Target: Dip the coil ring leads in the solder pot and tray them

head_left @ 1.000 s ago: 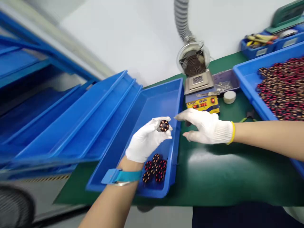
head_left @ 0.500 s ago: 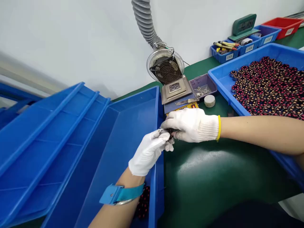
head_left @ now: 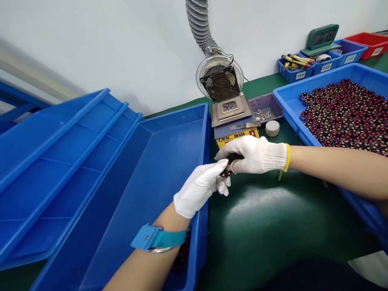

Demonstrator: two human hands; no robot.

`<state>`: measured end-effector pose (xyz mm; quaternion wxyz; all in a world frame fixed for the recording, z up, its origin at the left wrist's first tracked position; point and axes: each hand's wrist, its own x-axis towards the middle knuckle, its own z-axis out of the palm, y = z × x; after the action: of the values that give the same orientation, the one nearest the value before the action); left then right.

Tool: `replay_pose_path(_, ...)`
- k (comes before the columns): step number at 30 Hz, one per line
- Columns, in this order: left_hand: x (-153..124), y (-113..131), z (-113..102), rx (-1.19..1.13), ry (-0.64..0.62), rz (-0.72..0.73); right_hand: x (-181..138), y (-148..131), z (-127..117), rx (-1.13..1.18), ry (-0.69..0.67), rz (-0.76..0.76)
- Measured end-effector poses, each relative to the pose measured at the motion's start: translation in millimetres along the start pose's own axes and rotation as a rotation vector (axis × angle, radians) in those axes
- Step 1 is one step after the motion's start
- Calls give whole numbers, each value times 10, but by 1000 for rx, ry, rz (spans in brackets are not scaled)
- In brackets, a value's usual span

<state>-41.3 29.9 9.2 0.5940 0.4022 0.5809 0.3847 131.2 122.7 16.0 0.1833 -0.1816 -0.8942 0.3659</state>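
Observation:
My left hand (head_left: 201, 188), in a white glove with a blue wrist strap, is closed on a small dark coil part (head_left: 226, 173) with copper-coloured dots. The thumb lies over its near side. My right hand (head_left: 256, 155), in a knitted white glove with a yellow cuff, pinches the same part from the right and above. Fingers cover much of the part. Both hands meet over the right rim of the long blue tray (head_left: 203, 133). Just beyond them stands the solder pot (head_left: 232, 111) with a yellow front label.
A blue tray (head_left: 283, 95) on the right holds many similar parts. Several dark parts (head_left: 182, 256) lie in the left tray. A fume duct (head_left: 198, 24) hangs behind the pot, near a grey bin (head_left: 277, 103) and a white round tub (head_left: 272, 128). Stacked trays (head_left: 69, 161) lean left.
The view has shifted, so the bench sits further right in it. My hands remain together on the coil part, and more of the part shows between the fingers.

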Motion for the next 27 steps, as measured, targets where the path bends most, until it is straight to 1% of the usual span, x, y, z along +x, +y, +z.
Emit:
replay_pose_path(1, 5, -20, 8, -4, 44, 32, 7, 16, 11, 1, 15, 14)
replay_pose_path(2, 7, -44, 15, 4, 107, 105, 13, 28, 16, -7, 46, 33)
replay_pose_path(3, 7, -72, 21, 39, 173, 212, 15, 36, 18, -21, 85, 48)
replay_pose_path(5, 2, -133, 34, 193, 264, 448, 12, 35, 19, -58, 158, 66)
replay_pose_path(6, -2, -160, 44, 293, 281, 531, 6, 27, 22, -74, 185, 66)
replay_pose_path(7, -6, -182, 58, 383, 285, 573, -2, 18, 27, -93, 205, 64)
replay_pose_path(8, -9, -196, 75, 447, 298, 584, -11, 9, 34, -118, 224, 61)
replay_pose_path(10, -11, -198, 114, 506, 365, 557, -27, -2, 53, -171, 264, 50)
replay_pose_path(12, -17, -163, 147, 525, 452, 505, -37, 3, 72, -224, 296, 42)
replay_pose_path(14, -42, -97, 159, 550, 509, 434, -38, 20, 84, -247, 308, 41)
replay_pose_path(15, -65, -56, 155, 556, 494, 382, -34, 31, 86, -249, 313, 49)
replay_pose_path(16, -94, -12, 142, 557, 435, 313, -28, 41, 85, -241, 320, 61)
replay_pose_path(18, -160, 73, 98, 549, 229, 163, -13, 59, 77, -189, 339, 99)
replay_pose_path(19, -187, 106, 70, 546, 136, 118, -5, 66, 71, -149, 349, 123)
replay_pose_path(20, -205, 128, 42, 550, 95, 116, 1, 72, 65, -101, 356, 146)
replay_pose_path(21, -210, 136, 18, 554, 119, 159, 7, 76, 61, -54, 359, 166)
replay_pose_path(24, -154, 76, 2, 495, 372, 385, 13, 74, 66, 47, 365, 182)
replay_pose_path(25, -121, 37, 20, 478, 425, 419, 13, 68, 74, 68, 362, 181)
replay_pose_path(27, -63, -38, 82, 496, 455, 426, 12, 52, 95, 105, 357, 179)
